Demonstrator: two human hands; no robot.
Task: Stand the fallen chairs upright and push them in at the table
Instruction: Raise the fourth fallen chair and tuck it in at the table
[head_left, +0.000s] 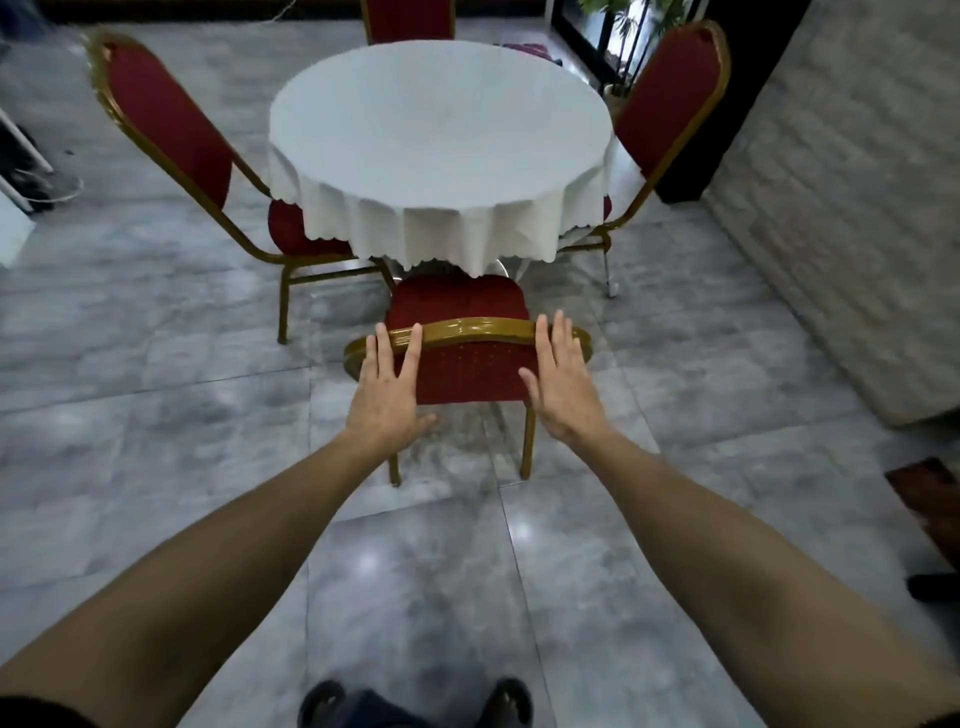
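Note:
A round table (441, 135) with a white cloth stands in the middle of the room. The near red chair (467, 364) with a gold frame is upright right in front of me, its seat partly under the cloth. My left hand (389, 387) and my right hand (561, 384) lie flat with spread fingers against the back of its backrest, fingertips at the gold top rail. Neither hand grips anything. A left chair (166, 124), a right chair (670, 98) and a far chair (408, 21) also stand upright around the table.
Grey glossy floor tiles surround the table. A pale textured wall or mattress (841, 208) runs along the right. A potted plant (618, 47) stands at the back right. White boards and cables (26, 176) lie at the left edge. My feet (415, 704) show at the bottom.

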